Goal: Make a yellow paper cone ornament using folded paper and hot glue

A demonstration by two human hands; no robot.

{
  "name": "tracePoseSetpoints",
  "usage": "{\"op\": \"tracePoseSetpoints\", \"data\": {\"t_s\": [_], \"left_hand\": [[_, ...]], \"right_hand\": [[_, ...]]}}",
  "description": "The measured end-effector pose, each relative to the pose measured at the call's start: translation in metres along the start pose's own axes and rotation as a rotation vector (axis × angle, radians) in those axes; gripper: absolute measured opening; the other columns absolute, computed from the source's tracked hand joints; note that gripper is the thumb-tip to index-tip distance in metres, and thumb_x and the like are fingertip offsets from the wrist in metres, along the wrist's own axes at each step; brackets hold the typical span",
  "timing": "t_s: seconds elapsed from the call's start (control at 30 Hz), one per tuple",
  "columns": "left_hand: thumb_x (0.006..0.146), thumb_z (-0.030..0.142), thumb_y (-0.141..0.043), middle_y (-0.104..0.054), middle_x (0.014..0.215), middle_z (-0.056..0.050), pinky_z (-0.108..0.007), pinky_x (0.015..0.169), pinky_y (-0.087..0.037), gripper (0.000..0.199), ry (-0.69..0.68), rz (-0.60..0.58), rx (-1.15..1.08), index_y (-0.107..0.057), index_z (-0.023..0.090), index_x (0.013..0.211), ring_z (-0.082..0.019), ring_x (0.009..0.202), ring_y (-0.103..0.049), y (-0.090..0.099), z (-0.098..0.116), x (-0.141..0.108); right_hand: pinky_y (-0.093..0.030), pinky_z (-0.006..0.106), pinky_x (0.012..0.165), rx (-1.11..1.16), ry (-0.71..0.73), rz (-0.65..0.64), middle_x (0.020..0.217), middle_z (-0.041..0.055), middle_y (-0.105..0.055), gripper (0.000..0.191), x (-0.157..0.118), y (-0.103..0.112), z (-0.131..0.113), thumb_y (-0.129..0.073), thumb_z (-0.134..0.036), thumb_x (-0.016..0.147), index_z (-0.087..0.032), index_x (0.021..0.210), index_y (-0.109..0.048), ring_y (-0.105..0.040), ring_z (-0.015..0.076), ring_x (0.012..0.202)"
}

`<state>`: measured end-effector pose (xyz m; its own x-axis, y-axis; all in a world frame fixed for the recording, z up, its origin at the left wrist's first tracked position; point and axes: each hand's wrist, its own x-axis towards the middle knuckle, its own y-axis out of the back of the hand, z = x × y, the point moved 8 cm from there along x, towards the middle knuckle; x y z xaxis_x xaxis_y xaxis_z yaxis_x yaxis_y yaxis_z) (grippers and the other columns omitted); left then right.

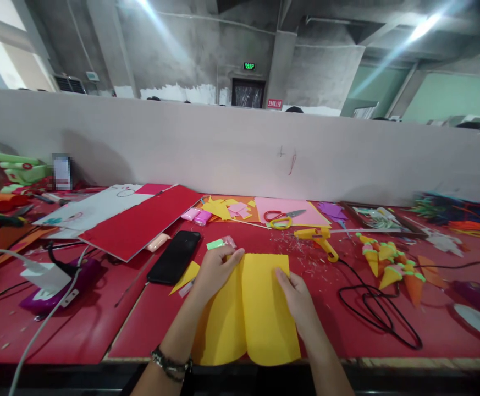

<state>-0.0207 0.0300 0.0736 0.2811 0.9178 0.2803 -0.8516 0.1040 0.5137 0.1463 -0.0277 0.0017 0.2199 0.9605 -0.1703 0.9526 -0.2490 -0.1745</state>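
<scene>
A sheet of yellow paper (266,308), creased down its middle like an opened booklet, is held at the table's front edge. My left hand (219,270) grips its upper left part, thumb on top and fingers bent around the edge. At the right edge, my right hand (294,292) pinches the sheet, thumb in front and the other fingers partly hidden behind. Left of the paper lie a black phone (174,256) and a yellow paper scrap (187,276). Just beyond my left hand is a small green piece in clear wrap (220,242).
A yellow glue gun (317,239) with a looped black cord lies right, near paper cones (390,267). Scissors (283,217) rest on pink paper at the back. A red board (141,220) and a purple power strip (64,286) are left. A white partition (223,148) stands behind.
</scene>
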Motion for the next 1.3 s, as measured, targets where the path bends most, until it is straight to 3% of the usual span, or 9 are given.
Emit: {"op": "tracePoseSetpoints", "data": {"t_s": [0.37, 0.6, 0.87, 1.1, 1.3], "left_hand": [[0.077, 0.046, -0.041, -0.022, 0.055, 0.004, -0.021, 0.048, -0.019, 0.039, 0.088, 0.111, -0.059, -0.036, 0.016, 0.052, -0.008, 0.053, -0.024, 0.008, -0.016, 0.001], [0.074, 0.049, -0.045, -0.028, 0.053, 0.004, -0.02, 0.045, -0.019, 0.039, 0.124, -0.023, -0.055, -0.041, 0.015, 0.055, -0.008, 0.051, -0.027, 0.01, -0.03, -0.003], [0.074, 0.047, -0.047, -0.033, 0.051, 0.004, -0.02, 0.043, -0.019, 0.038, 0.107, 0.0, -0.032, -0.051, 0.013, 0.057, -0.008, 0.049, -0.028, 0.031, -0.035, -0.004], [0.072, 0.044, -0.05, -0.041, 0.054, 0.003, -0.019, 0.044, -0.023, 0.033, 0.083, 0.078, 0.005, -0.056, 0.014, 0.058, -0.009, 0.051, -0.033, 0.054, -0.038, -0.006], [0.071, 0.043, -0.053, -0.039, 0.049, 0.004, -0.02, 0.045, -0.024, 0.032, 0.127, 0.23, 0.144, -0.054, 0.015, 0.055, -0.009, 0.049, -0.034, 0.085, -0.053, -0.009]], "right_hand": [[-0.038, 0.023, 0.048, -0.083, 0.054, 0.076, 0.058, -0.0004, -0.059, 0.038, 0.002, 0.003, 0.003, -0.056, -0.053, 0.067, -0.015, 0.07, -0.057, -0.051, 0.0142, 0.052], [-0.037, 0.023, 0.048, -0.164, 0.118, 0.216, 0.063, 0.0015, -0.059, 0.037, 0.002, 0.022, -0.005, -0.054, -0.051, 0.069, -0.014, 0.075, -0.059, -0.049, 0.0141, 0.054], [-0.033, 0.023, 0.042, -0.214, 0.146, 0.248, 0.051, 0.0005, -0.055, 0.037, 0.002, 0.032, -0.013, -0.054, -0.052, 0.067, -0.015, 0.066, -0.057, -0.045, 0.0133, 0.045], [-0.041, 0.026, 0.048, -0.232, 0.183, 0.301, 0.062, 0.0052, -0.062, 0.046, 0.01, 0.053, -0.012, -0.051, -0.053, 0.07, -0.01, 0.083, -0.061, -0.055, 0.0181, 0.055], [-0.046, 0.028, 0.06, -0.193, 0.222, 0.4, 0.082, 0.0106, -0.067, 0.047, 0.009, 0.073, -0.017, -0.051, -0.054, 0.07, -0.011, 0.087, -0.06, -0.061, 0.0242, 0.077]]}}
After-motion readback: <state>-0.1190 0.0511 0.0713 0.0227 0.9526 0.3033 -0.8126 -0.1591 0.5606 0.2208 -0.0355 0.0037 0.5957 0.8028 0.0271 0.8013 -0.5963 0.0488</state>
